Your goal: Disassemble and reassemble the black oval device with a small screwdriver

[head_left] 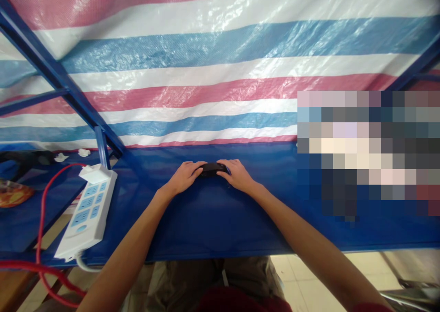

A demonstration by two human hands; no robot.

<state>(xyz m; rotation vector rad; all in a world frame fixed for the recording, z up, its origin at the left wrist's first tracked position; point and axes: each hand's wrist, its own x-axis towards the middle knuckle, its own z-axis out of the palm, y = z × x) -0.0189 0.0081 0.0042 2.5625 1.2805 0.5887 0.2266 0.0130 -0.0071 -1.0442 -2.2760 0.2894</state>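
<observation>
A small black object, dark and elongated, lies on or just above the blue tabletop in front of me; its exact kind is not clear. My left hand grips its left end, thumb on the near side and fingers over the far side. At the opposite end my right hand holds it in the same way. Both hands are closed on it, so its ends are partly hidden.
A white power strip with a plug in it lies at the left, near a red cable. A blue metal frame rises there. Behind the table hangs a striped plastic sheet. Pixelation hides the area at right.
</observation>
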